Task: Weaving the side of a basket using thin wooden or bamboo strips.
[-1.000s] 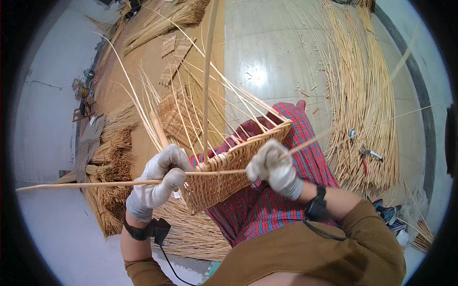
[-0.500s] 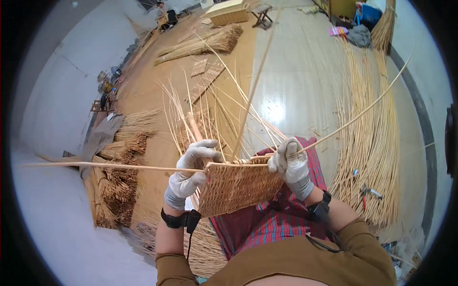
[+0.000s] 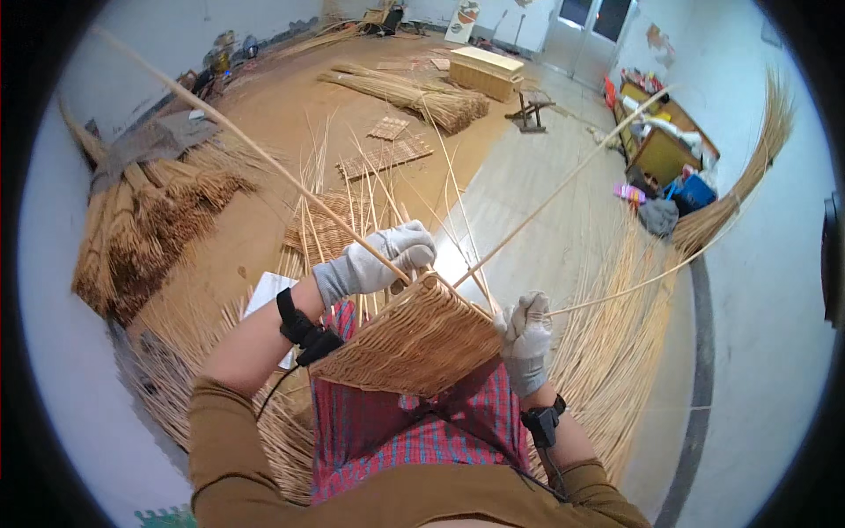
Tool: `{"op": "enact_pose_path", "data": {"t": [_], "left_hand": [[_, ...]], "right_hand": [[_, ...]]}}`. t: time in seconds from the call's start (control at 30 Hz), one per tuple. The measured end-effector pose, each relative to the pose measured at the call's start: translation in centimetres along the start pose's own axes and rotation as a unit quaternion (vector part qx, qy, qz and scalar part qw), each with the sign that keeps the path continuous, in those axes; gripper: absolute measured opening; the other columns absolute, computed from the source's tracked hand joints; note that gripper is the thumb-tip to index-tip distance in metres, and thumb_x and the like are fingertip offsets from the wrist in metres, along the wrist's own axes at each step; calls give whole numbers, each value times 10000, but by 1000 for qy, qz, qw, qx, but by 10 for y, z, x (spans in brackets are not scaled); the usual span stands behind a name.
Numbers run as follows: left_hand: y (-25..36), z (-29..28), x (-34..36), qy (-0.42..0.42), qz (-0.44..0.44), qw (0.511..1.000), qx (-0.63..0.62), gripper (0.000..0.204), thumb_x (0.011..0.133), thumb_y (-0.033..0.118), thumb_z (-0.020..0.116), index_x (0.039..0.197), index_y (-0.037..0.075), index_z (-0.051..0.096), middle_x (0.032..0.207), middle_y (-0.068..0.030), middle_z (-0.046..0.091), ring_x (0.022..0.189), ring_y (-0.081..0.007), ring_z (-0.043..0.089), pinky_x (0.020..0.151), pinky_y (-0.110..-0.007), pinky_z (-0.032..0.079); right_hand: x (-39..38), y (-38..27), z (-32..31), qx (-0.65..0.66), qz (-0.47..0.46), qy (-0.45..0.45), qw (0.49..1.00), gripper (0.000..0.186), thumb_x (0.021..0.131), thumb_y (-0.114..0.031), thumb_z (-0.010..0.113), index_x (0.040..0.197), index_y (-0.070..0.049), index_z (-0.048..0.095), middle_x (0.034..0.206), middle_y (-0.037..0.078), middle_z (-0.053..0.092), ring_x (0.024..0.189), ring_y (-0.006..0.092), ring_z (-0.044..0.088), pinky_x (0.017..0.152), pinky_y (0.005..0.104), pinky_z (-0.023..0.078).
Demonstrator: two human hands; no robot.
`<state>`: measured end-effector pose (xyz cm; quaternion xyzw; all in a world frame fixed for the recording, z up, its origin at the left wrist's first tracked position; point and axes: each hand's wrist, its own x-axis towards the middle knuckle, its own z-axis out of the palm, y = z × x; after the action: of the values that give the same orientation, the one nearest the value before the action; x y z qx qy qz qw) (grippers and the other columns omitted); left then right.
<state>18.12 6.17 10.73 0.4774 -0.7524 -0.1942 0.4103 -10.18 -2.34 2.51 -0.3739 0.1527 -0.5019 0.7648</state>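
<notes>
A tan wicker basket (image 3: pixel 414 339), partly woven, is tilted over my lap with one woven side toward me. My left hand (image 3: pixel 387 257), in a whitish work glove, reaches over its far side with fingers curled near the rim and upright stakes; its exact hold is partly hidden. On the right corner of the rim, my gloved right hand (image 3: pixel 528 341) is closed around a long thin rod (image 3: pixel 616 293) that runs out to the right. Another long rod (image 3: pixel 290 180) slants up to the left from the near corner, and a third rod (image 3: pixel 563 189) rises to the right.
Bundles of cut rods (image 3: pixel 150 229) lie at left, and loose rods (image 3: pixel 607 352) spread at right. Woven panels (image 3: pixel 387 158), a rod bundle (image 3: pixel 414 97), a lidded box (image 3: pixel 484 75) and a small folding stool (image 3: pixel 528 113) stand or lie farther off. Checked cloth (image 3: pixel 414 440) covers my lap.
The basket has turned, bringing a corner toward the middle. My left hand has moved up over its far side, and the rod on the left now slants upward. The view has tilted up.
</notes>
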Motion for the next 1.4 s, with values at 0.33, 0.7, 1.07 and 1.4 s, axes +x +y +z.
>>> {"op": "enact_pose_path", "data": {"t": [0.33, 0.7, 1.07, 1.4], "left_hand": [[-14, 23, -15, 53, 85, 989, 111, 107, 933, 119, 584, 1014, 49, 581, 988, -152, 584, 968, -368, 600, 853, -407, 515], [-8, 28, -12, 78, 21, 995, 58, 303, 1059, 316, 448, 1046, 79, 636, 992, -149, 645, 966, -370, 616, 820, -406, 516], [-5, 21, -30, 30, 36, 997, 69, 293, 1051, 313, 462, 1041, 67, 622, 990, -142, 620, 971, -333, 605, 816, -390, 512], [-3, 18, -23, 23, 50, 996, 74, 287, 1045, 310, 475, 1035, 56, 608, 989, -135, 597, 975, -300, 595, 813, -375, 509]], "right_hand": [[43, -82, 58, -182, -107, -32, 977, 325, 1078, -403, 474, 976, -107, 561, 555, -59, 245, 483, 86, 275, 517, 289, 352], [-12, -55, 309, -190, -56, -339, 920, 367, 1075, -327, 502, 1291, -39, 572, 747, -27, 486, 714, 93, 503, 716, 277, 474], [47, 103, 391, -385, -313, -454, 740, 158, 971, -194, 602, 974, -68, 696, 798, 41, 642, 765, 166, 595, 744, 322, 496], [-28, -5, 327, -109, 401, -648, 638, 239, 1018, -213, 529, 884, -27, 599, 769, 14, 595, 707, 110, 608, 576, 267, 484]]}}
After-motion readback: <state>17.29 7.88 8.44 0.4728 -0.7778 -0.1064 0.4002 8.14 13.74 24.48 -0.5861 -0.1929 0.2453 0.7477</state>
